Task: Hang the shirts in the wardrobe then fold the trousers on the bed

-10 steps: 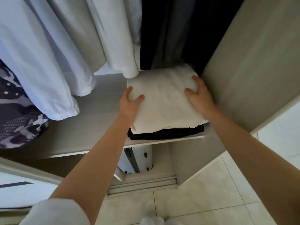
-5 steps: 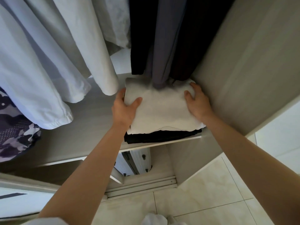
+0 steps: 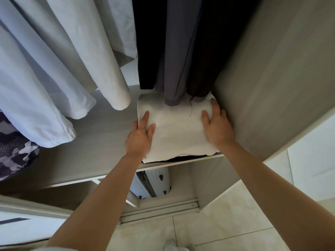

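A folded white garment (image 3: pixel 176 129) lies on top of a folded black one (image 3: pixel 183 158) on the wardrobe shelf (image 3: pixel 87 142), pushed into the right corner. My left hand (image 3: pixel 140 136) rests flat on its left edge, fingers straight. My right hand (image 3: pixel 216 125) presses flat on its right side, beside the wardrobe's side wall. Above hang pale shirts (image 3: pixel 54 69) on the left and dark garments (image 3: pixel 181 51) on the right; a grey hem touches the white fold.
The wardrobe's right side panel (image 3: pixel 272 78) stands close to my right hand. A patterned dark garment (image 3: pixel 12 153) hangs at far left. Below the shelf sits a white case with dark studs (image 3: pixel 155 182), then the sliding-door track (image 3: pixel 159 209) and tiled floor (image 3: pixel 226 223).
The stack has slid deeper into the shelf under the dark hanging clothes. My left hand's fingers have flattened onto the white fabric instead of gripping its edge.
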Tool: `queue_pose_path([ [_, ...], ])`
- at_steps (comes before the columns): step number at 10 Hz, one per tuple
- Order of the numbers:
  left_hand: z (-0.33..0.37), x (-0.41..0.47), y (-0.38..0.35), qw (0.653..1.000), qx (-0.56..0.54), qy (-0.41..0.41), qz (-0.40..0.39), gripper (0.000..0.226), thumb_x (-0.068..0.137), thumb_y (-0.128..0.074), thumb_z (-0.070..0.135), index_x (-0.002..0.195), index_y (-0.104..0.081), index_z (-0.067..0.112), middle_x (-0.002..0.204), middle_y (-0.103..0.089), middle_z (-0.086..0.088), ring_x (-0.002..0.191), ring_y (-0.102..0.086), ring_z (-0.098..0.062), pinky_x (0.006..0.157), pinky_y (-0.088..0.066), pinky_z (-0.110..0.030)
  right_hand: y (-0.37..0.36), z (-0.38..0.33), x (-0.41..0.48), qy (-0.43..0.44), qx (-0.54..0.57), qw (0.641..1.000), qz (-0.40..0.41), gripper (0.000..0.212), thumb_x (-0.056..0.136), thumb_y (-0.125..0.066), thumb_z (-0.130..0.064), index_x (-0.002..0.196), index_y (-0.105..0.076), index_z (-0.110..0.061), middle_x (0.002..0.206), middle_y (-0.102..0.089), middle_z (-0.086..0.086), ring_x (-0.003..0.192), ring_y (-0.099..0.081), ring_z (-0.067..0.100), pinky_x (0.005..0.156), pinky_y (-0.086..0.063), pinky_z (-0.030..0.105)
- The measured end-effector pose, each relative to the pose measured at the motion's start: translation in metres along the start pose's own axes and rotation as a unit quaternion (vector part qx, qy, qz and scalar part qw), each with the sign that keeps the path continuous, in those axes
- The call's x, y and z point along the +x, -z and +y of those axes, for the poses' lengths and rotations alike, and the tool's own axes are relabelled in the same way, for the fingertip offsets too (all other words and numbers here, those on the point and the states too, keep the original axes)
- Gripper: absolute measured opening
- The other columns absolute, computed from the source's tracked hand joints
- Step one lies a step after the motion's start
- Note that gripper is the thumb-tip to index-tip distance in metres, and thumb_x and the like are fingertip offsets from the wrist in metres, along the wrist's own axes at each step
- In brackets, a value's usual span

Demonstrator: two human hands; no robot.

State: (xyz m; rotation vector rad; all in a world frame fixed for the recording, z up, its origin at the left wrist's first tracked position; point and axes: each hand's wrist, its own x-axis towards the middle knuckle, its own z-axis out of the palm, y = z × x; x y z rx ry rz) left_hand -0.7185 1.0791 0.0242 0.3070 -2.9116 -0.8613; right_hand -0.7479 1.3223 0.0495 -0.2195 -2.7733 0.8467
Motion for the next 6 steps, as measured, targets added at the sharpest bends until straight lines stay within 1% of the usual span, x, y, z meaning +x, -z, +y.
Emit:
queue_pose_path([
  [1,0.005,0.002,0.006,1.000,0.001,0.005,-0.016,0.055,0.102,-0.031,0.051,0.153,-0.013,0.044,0.143,-0.036,-0.009,0.116,-0.054,-0.038,0.097,-0.047,-0.049,0.008,-0.003,0.005,-0.001,0.000,1.000,-0.026,0.059,0.099,-0.038,-0.046,0.152,-0.021,-0.026,0.140,-0.040,0.016,0.120,-0.049,0.039,0.095,-0.042,0.045],
  [2,0.010,-0.002,0.015,0.999,0.007,0.014,-0.030,0.055,0.102,-0.037,0.042,0.154,-0.020,0.034,0.144,-0.036,-0.013,0.115,-0.054,-0.041,0.097,-0.047,-0.048,0.016,-0.007,0.003,0.014,-0.019,0.999,-0.048,0.061,0.100,-0.040,-0.042,0.153,-0.020,-0.020,0.142,-0.037,0.018,0.122,-0.047,0.040,0.096,-0.041,0.045],
  [3,0.013,-0.017,0.028,0.998,0.056,-0.003,-0.014,0.048,0.101,-0.041,0.032,0.148,-0.036,0.023,0.144,-0.041,-0.012,0.114,-0.056,-0.039,0.092,-0.050,-0.046,0.027,-0.009,-0.004,0.029,-0.058,0.996,-0.062,0.061,0.100,-0.042,-0.036,0.152,-0.021,-0.013,0.143,-0.036,0.020,0.121,-0.047,0.040,0.094,-0.043,0.043],
  [4,0.010,-0.041,0.038,0.996,0.090,0.002,-0.015,0.041,0.100,-0.045,0.026,0.141,-0.048,0.020,0.144,-0.043,-0.005,0.110,-0.060,-0.033,0.091,-0.052,-0.045,0.039,-0.008,-0.017,0.064,-0.104,0.991,-0.060,0.059,0.097,-0.045,-0.029,0.149,-0.026,-0.008,0.145,-0.034,0.019,0.119,-0.049,0.041,0.093,-0.044,0.043],
  [5,0.017,-0.062,0.053,0.993,0.113,0.011,-0.015,0.039,0.097,-0.049,0.018,0.135,-0.055,0.018,0.139,-0.049,-0.002,0.110,-0.059,-0.028,0.091,-0.050,-0.040,0.063,-0.017,-0.031,0.099,-0.141,0.982,-0.073,0.057,0.097,-0.046,-0.028,0.147,-0.027,-0.006,0.149,-0.030,0.016,0.120,-0.048,0.039,0.094,-0.044,0.043],
  [6,0.034,-0.075,0.071,0.993,0.114,-0.016,0.035,0.042,0.096,-0.047,0.016,0.138,-0.053,0.019,0.134,-0.056,-0.004,0.116,-0.057,-0.028,0.090,-0.048,-0.039,0.085,-0.031,-0.043,0.159,-0.146,0.974,-0.068,0.055,0.098,-0.045,-0.026,0.147,-0.027,-0.006,0.146,-0.035,0.016,0.125,-0.044,0.034,0.097,-0.041,0.039],
])
